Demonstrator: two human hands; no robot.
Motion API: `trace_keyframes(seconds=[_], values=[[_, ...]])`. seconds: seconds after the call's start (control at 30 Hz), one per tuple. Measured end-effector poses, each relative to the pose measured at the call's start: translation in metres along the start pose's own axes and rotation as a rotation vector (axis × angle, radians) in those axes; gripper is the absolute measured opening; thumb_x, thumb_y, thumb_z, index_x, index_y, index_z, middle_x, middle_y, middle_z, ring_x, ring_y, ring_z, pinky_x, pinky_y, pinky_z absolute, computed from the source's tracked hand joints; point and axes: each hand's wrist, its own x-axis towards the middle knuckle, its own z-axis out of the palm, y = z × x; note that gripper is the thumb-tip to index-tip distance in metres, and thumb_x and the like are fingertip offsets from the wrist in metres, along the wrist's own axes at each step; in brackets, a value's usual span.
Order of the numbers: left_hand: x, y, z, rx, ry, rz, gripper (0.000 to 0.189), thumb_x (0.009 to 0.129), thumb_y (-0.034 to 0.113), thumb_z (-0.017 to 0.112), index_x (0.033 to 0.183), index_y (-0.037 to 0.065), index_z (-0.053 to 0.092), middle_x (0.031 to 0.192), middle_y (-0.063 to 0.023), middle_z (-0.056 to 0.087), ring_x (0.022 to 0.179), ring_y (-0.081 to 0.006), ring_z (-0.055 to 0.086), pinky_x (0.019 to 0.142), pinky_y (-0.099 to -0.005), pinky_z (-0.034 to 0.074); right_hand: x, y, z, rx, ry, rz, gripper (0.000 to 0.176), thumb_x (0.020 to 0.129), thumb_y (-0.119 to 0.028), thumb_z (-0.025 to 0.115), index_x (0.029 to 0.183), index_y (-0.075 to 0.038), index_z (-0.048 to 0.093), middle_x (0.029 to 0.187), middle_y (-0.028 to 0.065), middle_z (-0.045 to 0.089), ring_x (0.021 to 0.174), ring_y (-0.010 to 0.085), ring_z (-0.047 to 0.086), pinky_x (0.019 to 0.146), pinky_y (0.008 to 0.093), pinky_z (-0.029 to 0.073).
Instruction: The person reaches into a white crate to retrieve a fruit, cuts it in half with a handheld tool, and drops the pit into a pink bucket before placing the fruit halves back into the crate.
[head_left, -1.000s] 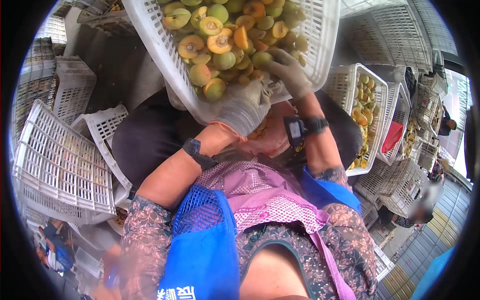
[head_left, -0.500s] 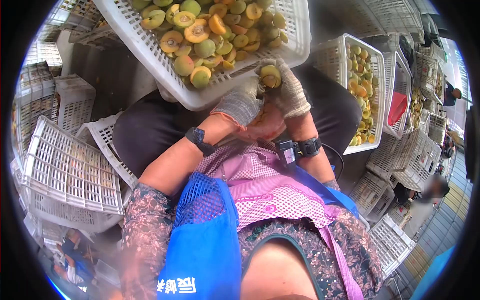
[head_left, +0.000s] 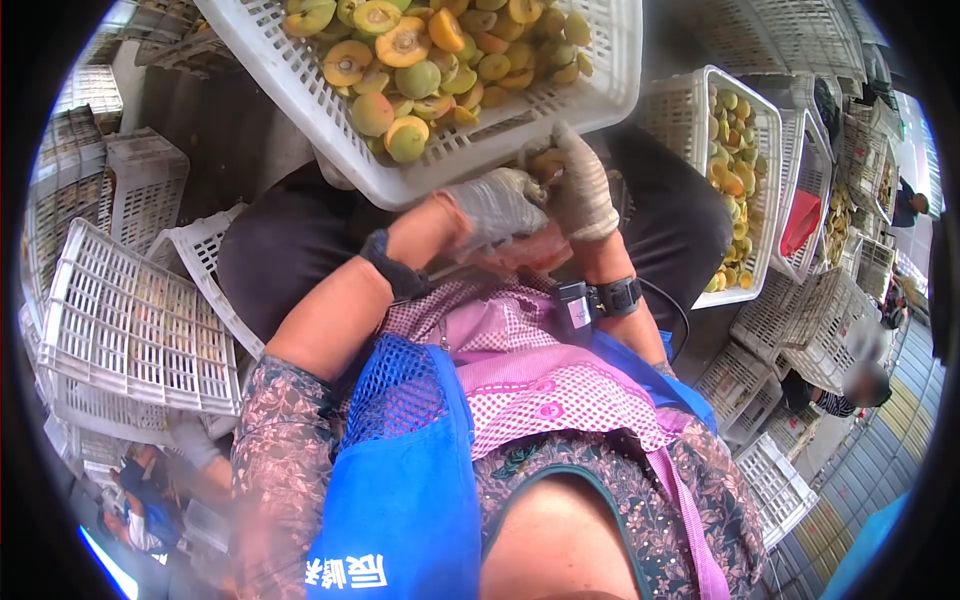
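Observation:
My left hand [head_left: 492,207], in a grey knit glove, has its fingers curled in against my right hand; what they grip is hidden. My right hand [head_left: 582,190], also gloved, holds an apricot [head_left: 546,164] with the thumb raised along its side. The fruit is partly covered by the fingers and blurred. Just beyond the hands, a white plastic crate [head_left: 390,185] tilts towards me, filled with whole and halved apricots [head_left: 415,78], some showing orange flesh and pits. Under my hands, a reddish translucent container or bag [head_left: 525,250] rests in my lap.
To the right stands another crate [head_left: 765,200] of halved apricots, beside a crate holding a red item [head_left: 800,222]. White slatted crates [head_left: 150,320] are stacked at left and more [head_left: 815,325] at right. Other people [head_left: 865,385] are in the background at right and lower left.
The apricot, held up and plainly visible between both hands before, is now lower and mostly covered by my fingers. My left hand has shifted right across the lap container.

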Motion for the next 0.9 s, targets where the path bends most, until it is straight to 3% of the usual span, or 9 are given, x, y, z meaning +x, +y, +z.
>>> trace_keyframes(seconds=[0.07, 0.13, 0.23, 0.33, 0.47, 0.67, 0.73, 0.8, 0.9], values=[[-0.005, 0.012, -0.011, -0.264, -0.203, -0.110, 0.023, 0.080, 0.022, 0.060, 0.092, 0.001, 0.062, 0.086, -0.0196, 0.065, 0.087, -0.0333, 0.064, 0.076, -0.0392, 0.051, -0.008, -0.021, 0.004, 0.190, -0.018, 0.112, 0.034, 0.094, -0.036, 0.051, 0.090, -0.003, 0.059, 0.080, 0.0081, 0.062, 0.072, 0.0190, 0.060, 0.066, 0.0307, 0.050], [0.011, -0.001, -0.008, 0.808, -0.235, 0.650, 0.024, 0.079, 0.025, 0.062, 0.088, 0.003, 0.062, 0.080, -0.0173, 0.064, 0.082, -0.0304, 0.064, 0.072, -0.0376, 0.051, -0.015, -0.039, 0.012, 0.904, 0.103, 0.458, 0.035, 0.092, -0.038, 0.053, 0.092, -0.003, 0.059, 0.081, 0.0078, 0.062, 0.075, 0.0192, 0.061, 0.068, 0.0305, 0.050], [0.001, -0.008, 0.023, 0.306, 0.074, 0.092, 0.023, 0.078, 0.027, 0.061, 0.083, 0.004, 0.063, 0.080, -0.0160, 0.064, 0.078, -0.0298, 0.064, 0.070, -0.0381, 0.050, -0.017, -0.014, 0.005, 0.243, 0.122, -0.001, 0.036, 0.093, -0.039, 0.051, 0.095, -0.004, 0.059, 0.083, 0.0086, 0.063, 0.077, 0.0203, 0.062, 0.069, 0.0313, 0.050], [-0.013, 0.047, 0.010, 0.435, 0.243, 0.456, 0.022, 0.078, 0.023, 0.060, 0.087, 0.004, 0.064, 0.082, -0.0156, 0.065, 0.074, -0.0288, 0.064, 0.069, -0.0383, 0.050, -0.028, -0.051, 0.001, 0.068, 0.120, 0.043, 0.035, 0.094, -0.040, 0.048, 0.096, -0.006, 0.058, 0.086, 0.0093, 0.063, 0.079, 0.0210, 0.062, 0.070, 0.0312, 0.050], [0.026, -0.009, 0.007, 0.324, -0.381, 0.335, 0.035, 0.076, 0.023, 0.067, 0.108, 0.008, 0.062, 0.109, -0.0125, 0.061, 0.108, -0.0265, 0.055, 0.096, -0.0348, 0.042, -0.032, -0.055, 0.013, 0.884, 0.271, 0.359, 0.031, 0.095, -0.039, 0.045, 0.088, -0.009, 0.052, 0.082, 0.0078, 0.056, 0.080, 0.0240, 0.057, 0.070, 0.0340, 0.047], [0.009, 0.006, 0.018, 0.729, -0.100, 0.220, 0.026, 0.083, 0.023, 0.056, 0.101, 0.007, 0.064, 0.092, -0.0157, 0.067, 0.084, -0.0288, 0.065, 0.074, -0.0372, 0.051, -0.033, -0.038, -0.029, 1.300, 0.180, 0.276, 0.023, 0.094, -0.031, 0.049, 0.087, -0.009, 0.053, 0.079, 0.0078, 0.054, 0.076, 0.0237, 0.054, 0.075, 0.0404, 0.047], [0.002, 0.018, 0.009, 0.708, -0.143, -0.222, 0.029, 0.086, 0.025, 0.053, 0.106, 0.007, 0.062, 0.100, -0.0182, 0.066, 0.089, -0.0322, 0.065, 0.078, -0.0412, 0.050, -0.038, -0.063, -0.062, 1.009, 0.416, 0.120, 0.024, 0.093, -0.032, 0.051, 0.092, -0.008, 0.055, 0.085, 0.0091, 0.059, 0.079, 0.0223, 0.057, 0.075, 0.0376, 0.048], [-0.012, 0.020, 0.005, 0.704, -0.034, -0.030, 0.029, 0.086, 0.025, 0.053, 0.108, 0.007, 0.061, 0.099, -0.0184, 0.066, 0.089, -0.0326, 0.065, 0.078, -0.0411, 0.051, -0.063, -0.115, -0.108, -0.850, 0.476, -0.635, 0.016, 0.094, -0.013, 0.048, 0.108, -0.007, 0.055, 0.096, 0.0077, 0.061, 0.089, 0.0194, 0.060, 0.080, 0.0324, 0.052], [-0.017, 0.020, 0.002, 0.668, 0.077, 0.089, 0.030, 0.086, 0.025, 0.053, 0.110, 0.007, 0.059, 0.099, -0.0180, 0.066, 0.091, -0.0323, 0.065, 0.078, -0.0406, 0.051, -0.066, -0.155, -0.193, -0.862, 0.922, -0.185, 0.023, 0.089, -0.013, 0.058, 0.110, -0.003, 0.059, 0.102, 0.0083, 0.061, 0.087, 0.0160, 0.060, 0.076, 0.0289, 0.050]])
